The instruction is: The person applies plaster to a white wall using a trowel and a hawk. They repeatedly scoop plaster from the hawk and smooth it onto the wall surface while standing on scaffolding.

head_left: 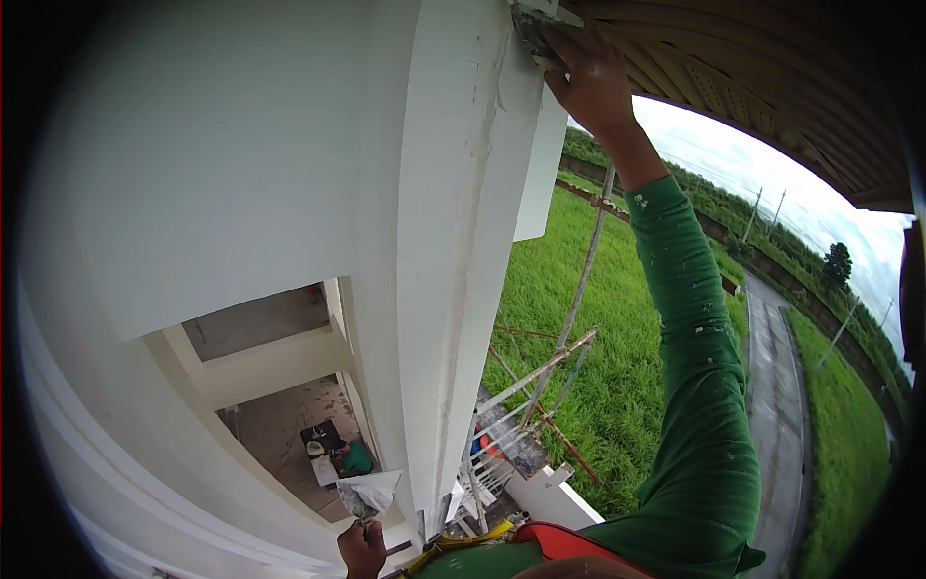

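Note:
My right hand (590, 85) is raised high, its fingers closed around a putty knife (531, 37). The grey, smeared blade is against the top of the white column (482, 193), just under the roof eave. A rough, filled line with small cracks runs down the column face. Low in the view, my left hand (362, 548) grips the handle of a second putty knife (362, 497), whose broad blade points upward. White filler appears to lie on that blade. White specks dot my green right sleeve.
Brown ribbed eave panels (733, 58) hang overhead at right. Scaffold poles (579, 280) stand beside the column above grass. Far below, a person (357, 457) in green is visible through a wall opening. A yellow strap (473, 546) and red strap cross my body.

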{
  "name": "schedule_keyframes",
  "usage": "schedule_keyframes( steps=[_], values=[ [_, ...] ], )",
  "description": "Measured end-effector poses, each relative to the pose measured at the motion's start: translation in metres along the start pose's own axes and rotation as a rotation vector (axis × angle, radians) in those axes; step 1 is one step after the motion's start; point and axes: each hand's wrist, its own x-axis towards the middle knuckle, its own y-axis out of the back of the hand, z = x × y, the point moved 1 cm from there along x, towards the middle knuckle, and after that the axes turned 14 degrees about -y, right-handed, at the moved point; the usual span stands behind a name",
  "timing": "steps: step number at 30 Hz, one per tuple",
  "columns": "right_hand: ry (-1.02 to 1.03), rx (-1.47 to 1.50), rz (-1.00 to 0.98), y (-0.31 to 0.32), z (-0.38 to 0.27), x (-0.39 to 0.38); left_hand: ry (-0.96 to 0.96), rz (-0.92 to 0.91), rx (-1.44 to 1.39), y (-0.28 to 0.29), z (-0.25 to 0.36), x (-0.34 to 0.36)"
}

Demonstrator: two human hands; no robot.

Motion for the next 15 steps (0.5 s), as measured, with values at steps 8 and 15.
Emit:
schedule_keyframes(
  steps=[8,15],
  values=[
    [-0.074,0.03,-0.15,0.013,-0.028,-0.056,-0.06,-0.024,0.025,-0.007,-0.006,-0.004],
    [-0.094,0.111,-0.262,0.029,-0.054,-0.111,-0.056,-0.054,0.042,-0.006,-0.003,-0.007]
  ],
)
